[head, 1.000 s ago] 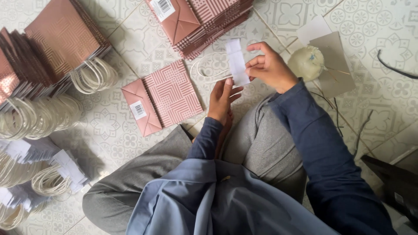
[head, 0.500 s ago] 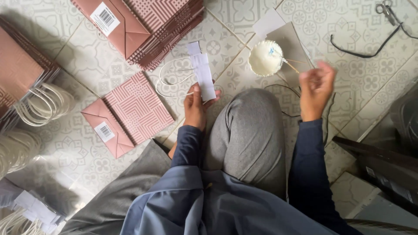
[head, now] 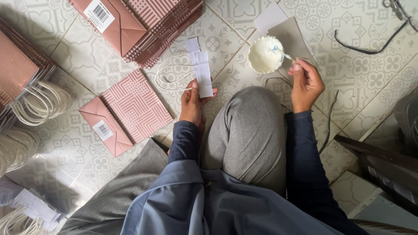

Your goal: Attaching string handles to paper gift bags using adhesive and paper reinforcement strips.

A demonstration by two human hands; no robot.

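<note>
The left hand [head: 191, 102] pinches a white paper strip [head: 203, 74] with its cord handle [head: 172, 74]. The right hand [head: 306, 85], at two o'clock, grips a stick [head: 285, 55] dipped in the glue bowl [head: 264, 54] (gluing step, seemingly). Spreading calls for a steady strip.

Matt white paper strip with a cord loop [head: 203, 74] sits in the left hand [head: 191, 104]. At two o'clock, a small round bowl of glossy white paste [head: 265, 54]. At nine o'clock, a flat pink patterned paper bag [head: 126, 111], smooth, on matt patterned floor tiles [head: 361, 65].

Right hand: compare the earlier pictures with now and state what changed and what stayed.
The right hand let go of the white strip, moved right to the white bowl, and took hold of the stick in it. The left hand still holds the white strip with its cord loop.
</note>
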